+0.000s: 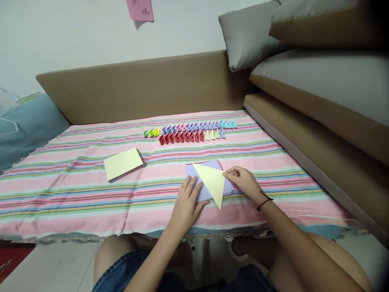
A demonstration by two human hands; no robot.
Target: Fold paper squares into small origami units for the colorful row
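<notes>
A pale yellow sheet of paper [212,180], folded into a triangle, lies on a small stack of purple paper [190,172] with red edges peeking out behind. My right hand [241,180] pinches the triangle's right corner between thumb and fingers. My left hand [188,200] rests flat with its fingers spread on the left part of the purple paper, beside the triangle's long edge. Farther back, small folded paper pieces stand in two rows: red ones [181,137] in front, with purple ones [205,125] and light blue ones [228,124] behind.
A stack of pale yellow paper [123,164] lies to the left on the striped cloth [75,184]. Grey and brown cushions [322,81] are piled along the right side. A brown backrest [146,87] closes off the back, and a blue cushion [33,125] sits at the far left.
</notes>
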